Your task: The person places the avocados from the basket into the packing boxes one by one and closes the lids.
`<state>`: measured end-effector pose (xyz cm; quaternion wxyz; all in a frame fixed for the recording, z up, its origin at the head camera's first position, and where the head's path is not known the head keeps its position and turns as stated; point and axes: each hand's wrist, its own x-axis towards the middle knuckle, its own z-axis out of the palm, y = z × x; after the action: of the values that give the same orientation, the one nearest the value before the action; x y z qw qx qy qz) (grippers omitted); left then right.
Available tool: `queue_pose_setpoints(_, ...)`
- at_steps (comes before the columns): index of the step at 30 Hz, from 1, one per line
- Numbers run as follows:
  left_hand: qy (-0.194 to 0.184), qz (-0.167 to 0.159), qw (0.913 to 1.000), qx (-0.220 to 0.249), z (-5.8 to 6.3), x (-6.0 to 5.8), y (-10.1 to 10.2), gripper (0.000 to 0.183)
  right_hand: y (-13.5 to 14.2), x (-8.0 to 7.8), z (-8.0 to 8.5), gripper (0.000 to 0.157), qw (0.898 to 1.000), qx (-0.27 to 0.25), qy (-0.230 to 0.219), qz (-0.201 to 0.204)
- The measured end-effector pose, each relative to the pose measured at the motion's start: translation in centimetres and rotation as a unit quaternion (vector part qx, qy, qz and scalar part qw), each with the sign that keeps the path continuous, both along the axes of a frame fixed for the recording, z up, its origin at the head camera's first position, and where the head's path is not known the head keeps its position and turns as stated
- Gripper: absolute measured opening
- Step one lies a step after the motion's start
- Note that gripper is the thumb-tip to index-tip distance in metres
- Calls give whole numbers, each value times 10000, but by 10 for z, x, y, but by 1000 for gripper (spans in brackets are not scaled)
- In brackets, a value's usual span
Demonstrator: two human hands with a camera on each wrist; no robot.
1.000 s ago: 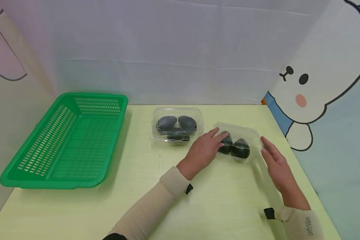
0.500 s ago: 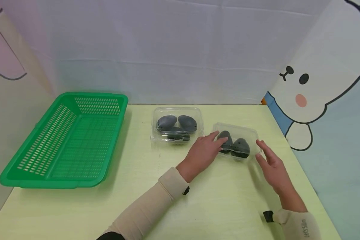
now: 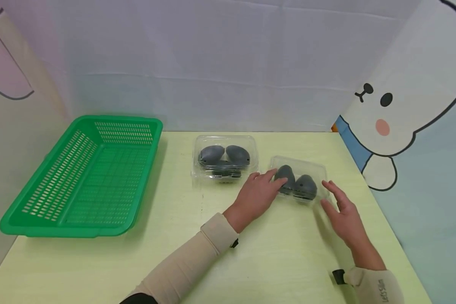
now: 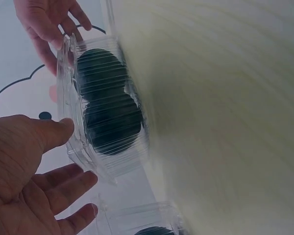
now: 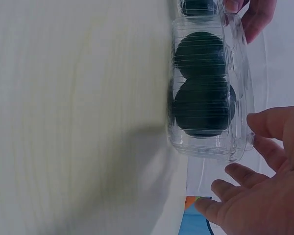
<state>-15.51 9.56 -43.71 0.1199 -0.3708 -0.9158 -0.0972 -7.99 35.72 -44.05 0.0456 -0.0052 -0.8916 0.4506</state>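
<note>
A clear plastic clamshell box [image 3: 315, 172] with two dark, rounded, egg-like things [image 3: 305, 187] inside sits on the table at right of centre, its lid down. My left hand [image 3: 253, 195] is at the box's left side, its thumb and fingers extended beside the rim in the left wrist view. On the opposite side is my right hand [image 3: 343, 215], fingers spread and relaxed; its thumb lies very close to the rim in the right wrist view, and contact is hard to tell. A second clear clamshell box [image 3: 225, 141], holding several similar dark things [image 3: 237, 155], stands left of the first.
A green plastic basket [image 3: 144, 177] with slotted walls stands on the left of the pale yellow table [image 3: 273, 261]. Behind the table hangs a white cloth [image 3: 228, 63]. A printed cartoon wall [image 3: 425, 177] borders the right edge.
My right hand has drawn slightly back, down and to the left from the near box's right end. The left hand has barely moved. The boxes stay in place.
</note>
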Motion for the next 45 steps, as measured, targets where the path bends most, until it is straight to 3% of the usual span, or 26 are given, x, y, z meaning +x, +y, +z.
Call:
queue_pose_setpoints(11,-69,97,9997,-192,-5,-1,2,36,-1,-1,0,54,10000,18,94,-12)
queue_pose_setpoints(28,-280,155,9995,-69,-7,3,2,39,2,-4,1,61,9973,-329,-637,-126)
queue_pose_setpoints(35,-404,148,9990,-81,-7,4,3,40,1,-8,7,59,9922,-473,-1058,-452)
queue_pose_setpoints(45,-463,122,9989,-13,-8,4,5,41,-3,-10,3,48,9831,-1210,-912,-1028)
